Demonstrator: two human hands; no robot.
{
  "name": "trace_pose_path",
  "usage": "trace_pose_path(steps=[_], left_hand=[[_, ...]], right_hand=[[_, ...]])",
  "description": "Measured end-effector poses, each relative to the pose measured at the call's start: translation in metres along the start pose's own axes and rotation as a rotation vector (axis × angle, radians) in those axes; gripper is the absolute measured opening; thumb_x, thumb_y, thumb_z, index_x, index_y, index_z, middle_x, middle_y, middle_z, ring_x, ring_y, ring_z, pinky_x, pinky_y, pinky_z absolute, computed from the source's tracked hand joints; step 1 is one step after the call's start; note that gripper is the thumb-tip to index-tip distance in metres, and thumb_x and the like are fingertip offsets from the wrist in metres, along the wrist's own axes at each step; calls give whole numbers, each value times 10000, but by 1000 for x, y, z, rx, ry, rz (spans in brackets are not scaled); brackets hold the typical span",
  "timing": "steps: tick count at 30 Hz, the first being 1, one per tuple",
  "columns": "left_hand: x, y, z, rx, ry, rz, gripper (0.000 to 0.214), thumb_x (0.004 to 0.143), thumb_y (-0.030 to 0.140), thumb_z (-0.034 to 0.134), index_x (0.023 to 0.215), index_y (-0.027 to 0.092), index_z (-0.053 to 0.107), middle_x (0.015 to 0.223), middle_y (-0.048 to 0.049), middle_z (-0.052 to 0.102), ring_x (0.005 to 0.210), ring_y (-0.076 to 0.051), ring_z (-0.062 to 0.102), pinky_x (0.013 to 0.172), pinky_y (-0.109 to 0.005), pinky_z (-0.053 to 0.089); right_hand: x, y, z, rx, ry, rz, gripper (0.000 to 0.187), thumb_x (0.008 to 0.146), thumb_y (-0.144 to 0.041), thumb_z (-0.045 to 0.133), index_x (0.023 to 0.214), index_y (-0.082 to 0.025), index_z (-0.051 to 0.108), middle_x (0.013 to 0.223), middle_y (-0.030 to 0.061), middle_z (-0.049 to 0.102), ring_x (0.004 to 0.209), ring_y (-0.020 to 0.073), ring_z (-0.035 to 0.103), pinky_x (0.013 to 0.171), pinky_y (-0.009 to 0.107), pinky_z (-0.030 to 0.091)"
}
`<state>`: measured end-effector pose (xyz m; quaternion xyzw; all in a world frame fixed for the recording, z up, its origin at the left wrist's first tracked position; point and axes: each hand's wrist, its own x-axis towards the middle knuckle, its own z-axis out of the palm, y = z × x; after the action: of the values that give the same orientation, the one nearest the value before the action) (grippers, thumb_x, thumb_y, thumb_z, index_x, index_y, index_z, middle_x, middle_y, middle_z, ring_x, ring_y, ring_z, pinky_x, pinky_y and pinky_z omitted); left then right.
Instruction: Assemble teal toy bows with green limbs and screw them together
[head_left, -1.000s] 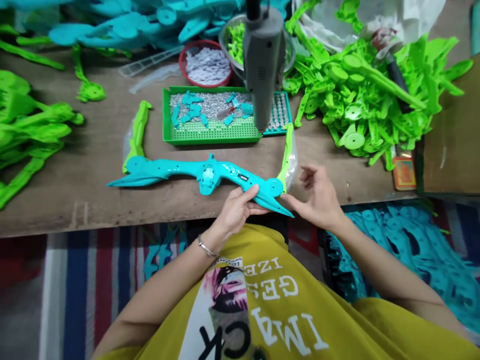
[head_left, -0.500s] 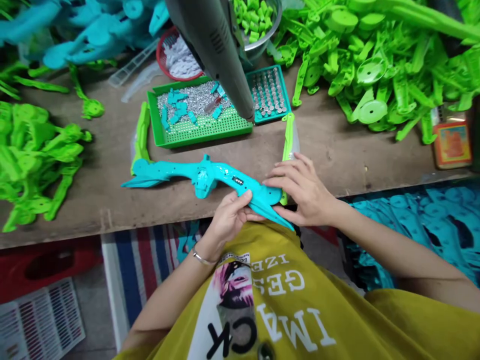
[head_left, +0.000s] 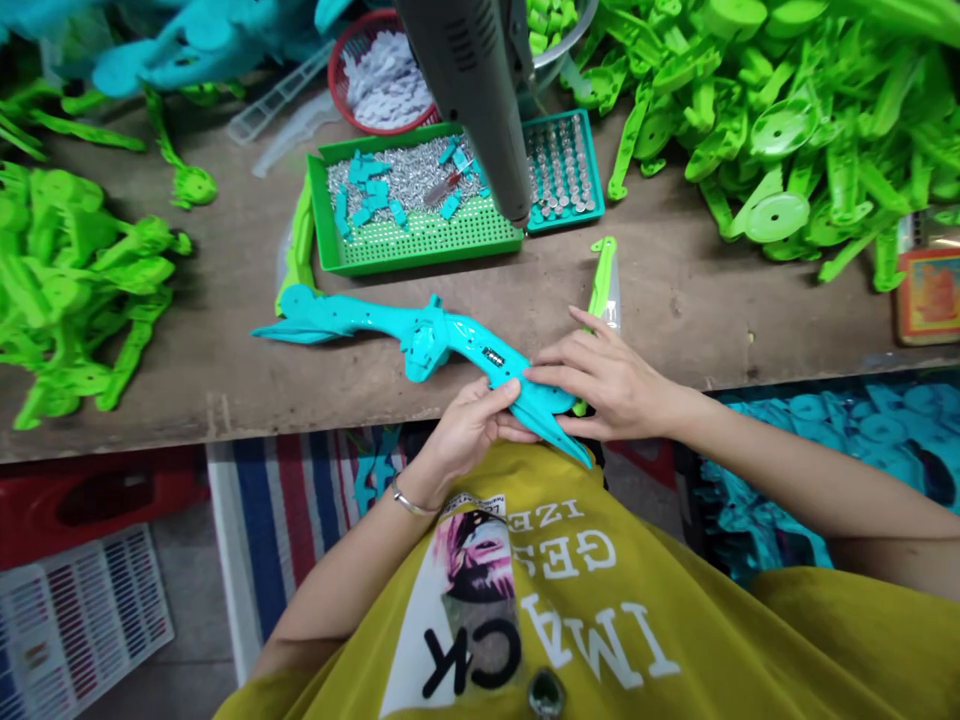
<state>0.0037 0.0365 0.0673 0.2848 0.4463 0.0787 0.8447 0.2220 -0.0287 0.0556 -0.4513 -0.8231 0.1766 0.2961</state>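
A turquoise plastic toy bow body [head_left: 375,312] lies along the table's front edge, its right end reaching past the edge towards my shirt. Lime-green limbs join it: the left limb [head_left: 301,240] points away from me, and the right limb [head_left: 602,280] stands out beyond my fingers. Near the bow's lower right part, my left hand [head_left: 484,420] grips it with the thumb on top. My right hand [head_left: 611,380] is closed round the right end where the green limb meets the turquoise body, partly hiding that joint. A small dark slot with metal coils shows on the body.
Behind the bow stand a green tray [head_left: 420,255] of screws and turquoise pieces, and a teal tray [head_left: 566,170] of metal parts. A grey powered tool [head_left: 480,110] hangs over them. Green parts heap at left [head_left: 82,290] and right [head_left: 780,130]; a red basket [head_left: 335,85] holds white pieces.
The view has shifted, so the table sits slightly higher and further right. My right hand's fingers have drawn in over the bow's right end, and the bow tilts down slightly more there.
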Motion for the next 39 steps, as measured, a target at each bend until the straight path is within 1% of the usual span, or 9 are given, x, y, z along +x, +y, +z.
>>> trace_pose_path(steps=[6, 11, 13, 15, 18, 21, 25, 35, 39], left_hand=[[1, -3, 1, 19, -13, 16, 446, 769, 469, 818, 1020, 141, 648, 814, -104, 785, 704, -257, 775, 670, -362, 660], [5, -5, 2, -2, 30, 58, 439, 756, 463, 830, 995, 139, 653, 794, -90, 781, 690, -244, 773, 667, -339, 661], [8, -4, 2, -17, 49, 64, 413, 758, 450, 832, 956, 137, 649, 771, -79, 775, 677, -237, 772, 685, -346, 663], [12, -1, 2, -30, 51, 70, 400, 760, 441, 834, 936, 139, 642, 770, -76, 774, 684, -237, 775, 709, -359, 664], [16, 0, 2, -34, 26, 92, 429, 752, 453, 842, 968, 141, 643, 814, -89, 785, 731, -247, 783, 739, -373, 662], [21, 0, 4, -32, 3, 114, 478, 730, 478, 858, 985, 137, 640, 848, -108, 791, 744, -254, 784, 701, -356, 659], [26, -2, 7, -48, 20, 142, 436, 757, 461, 845, 950, 134, 629, 808, -103, 784, 679, -237, 771, 626, -317, 646], [28, 2, 10, -101, 41, 107, 363, 893, 433, 728, 1079, 133, 644, 846, -110, 781, 689, -213, 766, 649, -321, 649], [28, 0, 15, -167, -1, 129, 328, 861, 359, 771, 1058, 126, 651, 871, -100, 780, 712, -210, 762, 680, -355, 657]], right_hand=[[0, 7, 4, -5, 6, -36, 438, 920, -378, 582, 1316, -190, 590, 1203, 114, 687, 1100, 237, 644, 1140, 529, 402], [1, -1, -21, 59, -106, 29, 497, 907, -390, 590, 1359, -185, 565, 1329, 157, 629, 1213, 291, 594, 1067, 518, 454], [-3, -12, -35, 109, -65, 163, 382, 908, -375, 587, 1245, -203, 640, 1246, 139, 674, 1153, 286, 623, 1008, 476, 489], [-11, -24, -44, 164, -30, 434, 245, 920, -398, 597, 1049, -223, 710, 982, 97, 739, 926, 249, 680, 871, 408, 530], [-21, -34, -40, 417, -185, 844, 297, 876, -497, 686, 981, -226, 744, 765, 41, 746, 642, 183, 660, 630, 312, 506], [-23, -32, -23, 788, -276, 1037, 452, 788, -570, 756, 1054, -205, 759, 814, 32, 768, 643, 160, 667, 599, 274, 511], [-13, -28, -7, 989, -182, 1223, 490, 644, -586, 847, 862, -155, 766, 704, 27, 726, 561, 106, 605, 568, 246, 518], [-2, -27, -6, 945, -97, 1299, 519, 564, -547, 901, 842, -132, 762, 686, 25, 714, 536, 74, 575, 543, 219, 496], [-5, -25, 0, 922, -91, 1276, 538, 590, -593, 872, 851, -138, 751, 704, 32, 715, 541, 82, 574, 551, 241, 501]])
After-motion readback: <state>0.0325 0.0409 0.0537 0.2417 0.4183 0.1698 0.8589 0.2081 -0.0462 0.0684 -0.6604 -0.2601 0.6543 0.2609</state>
